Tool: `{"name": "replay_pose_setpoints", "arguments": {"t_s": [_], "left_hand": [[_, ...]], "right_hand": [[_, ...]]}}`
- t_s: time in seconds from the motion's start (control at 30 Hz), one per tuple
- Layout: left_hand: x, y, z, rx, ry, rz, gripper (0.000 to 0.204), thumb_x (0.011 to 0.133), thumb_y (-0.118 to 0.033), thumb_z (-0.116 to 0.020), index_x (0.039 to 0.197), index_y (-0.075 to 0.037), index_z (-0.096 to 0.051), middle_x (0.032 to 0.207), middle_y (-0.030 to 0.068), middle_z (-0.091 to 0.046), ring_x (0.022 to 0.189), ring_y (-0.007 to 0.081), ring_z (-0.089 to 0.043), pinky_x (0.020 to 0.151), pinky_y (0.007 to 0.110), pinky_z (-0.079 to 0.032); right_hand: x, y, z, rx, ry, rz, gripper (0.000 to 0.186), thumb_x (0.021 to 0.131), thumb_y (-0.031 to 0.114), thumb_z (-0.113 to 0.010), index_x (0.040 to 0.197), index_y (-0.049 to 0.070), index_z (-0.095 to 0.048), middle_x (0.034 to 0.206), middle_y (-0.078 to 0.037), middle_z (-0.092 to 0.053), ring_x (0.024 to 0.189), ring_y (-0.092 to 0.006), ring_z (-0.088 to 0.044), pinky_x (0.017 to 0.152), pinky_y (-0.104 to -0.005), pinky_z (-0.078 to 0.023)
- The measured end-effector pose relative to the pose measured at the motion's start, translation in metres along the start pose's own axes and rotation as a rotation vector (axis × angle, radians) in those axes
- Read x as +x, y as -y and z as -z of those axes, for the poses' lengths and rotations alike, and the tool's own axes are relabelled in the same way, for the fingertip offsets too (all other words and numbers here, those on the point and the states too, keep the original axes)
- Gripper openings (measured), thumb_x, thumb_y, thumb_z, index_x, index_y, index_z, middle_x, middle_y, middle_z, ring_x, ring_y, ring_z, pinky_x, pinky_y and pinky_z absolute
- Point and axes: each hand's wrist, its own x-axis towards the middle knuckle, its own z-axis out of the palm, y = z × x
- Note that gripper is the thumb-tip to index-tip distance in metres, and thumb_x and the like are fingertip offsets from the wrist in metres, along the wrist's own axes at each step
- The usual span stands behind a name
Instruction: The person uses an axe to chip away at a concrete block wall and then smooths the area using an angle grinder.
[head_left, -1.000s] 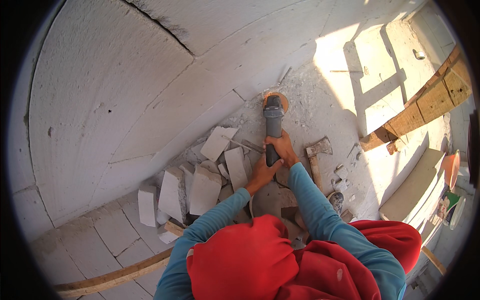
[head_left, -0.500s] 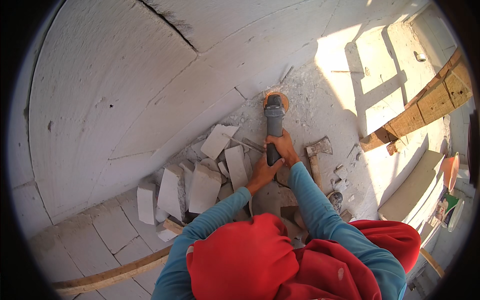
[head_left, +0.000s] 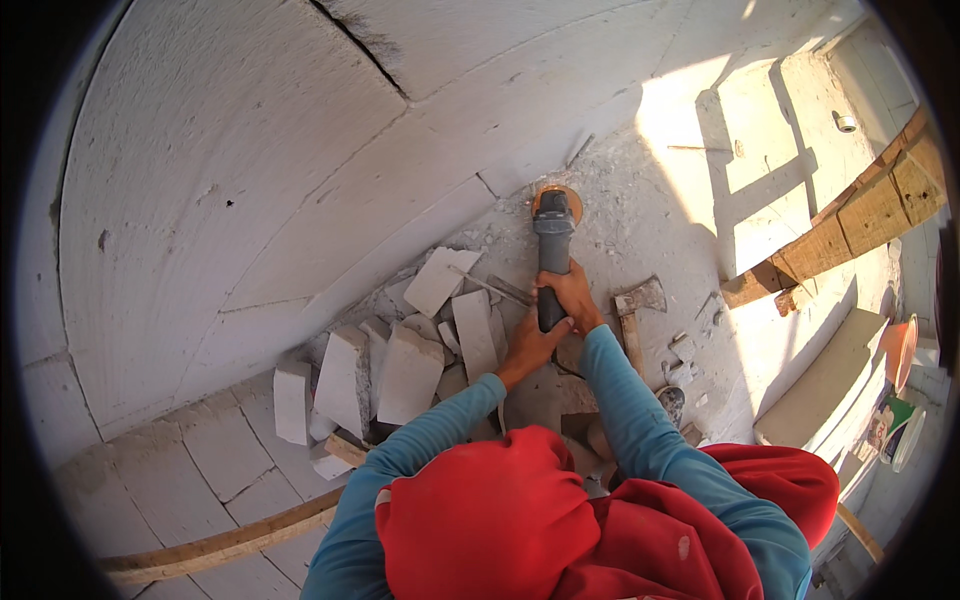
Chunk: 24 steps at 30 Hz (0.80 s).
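Both my hands grip a dark grey angle grinder (head_left: 555, 240) that points away from me. My right hand (head_left: 572, 292) wraps the body from the right, ahead of the other. Around the rear end, my left hand (head_left: 530, 346) is closed from the left. The grinder's orange-brown disc (head_left: 572, 203) is at the foot of the white block wall (head_left: 330, 180), over the dusty floor; whether it touches is hard to tell. Just left of the grinder, a thin metal rod-like tool (head_left: 492, 287) lies on broken white blocks (head_left: 410, 375). A hatchet (head_left: 640, 297) rests on the floor to the right.
Sunlight and shadow stripes fall on the floor (head_left: 680, 220) at the far right. A wooden plank structure (head_left: 840, 235) slants in there. Nearer stand a long pale block (head_left: 825, 380), an orange bucket (head_left: 898, 352) and a tub (head_left: 903, 436). A wooden strip (head_left: 220, 545) crosses the near left.
The view has shifted very slightly. The grinder and both hands keep nearly the same place by the wall's foot, with the grip unchanged.
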Motion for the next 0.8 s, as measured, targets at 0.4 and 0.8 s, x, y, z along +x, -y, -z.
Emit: {"name": "replay_pose_setpoints", "arguments": {"t_s": [0.4, 0.8], "left_hand": [[-0.002, 0.003, -0.005, -0.017, -0.052, -0.063, 0.069, 0.096, -0.045, -0.075, 0.137, 0.006, -0.055, 0.111, 0.0249, -0.073, 0.103, 0.0392, -0.073, 0.088, 0.046, -0.056], [-0.009, 0.010, -0.005, -0.054, -0.041, -0.047, 0.068, 0.096, -0.045, -0.075, 0.135, 0.007, -0.055, 0.109, 0.0245, -0.073, 0.099, 0.0382, -0.073, 0.085, 0.046, -0.056]], "right_hand": [[-0.006, 0.006, -0.001, 0.003, 0.006, -0.013, 0.040, 0.077, 0.005, -0.074, 0.112, -0.004, -0.058, 0.086, -0.013, -0.070, 0.069, -0.0216, -0.070, 0.065, -0.0356, -0.057], [-0.009, -0.002, -0.004, -0.008, 0.013, 0.011, 0.039, 0.077, 0.006, -0.074, 0.111, -0.005, -0.058, 0.084, -0.013, -0.071, 0.069, -0.0223, -0.070, 0.065, -0.0357, -0.057]]}}
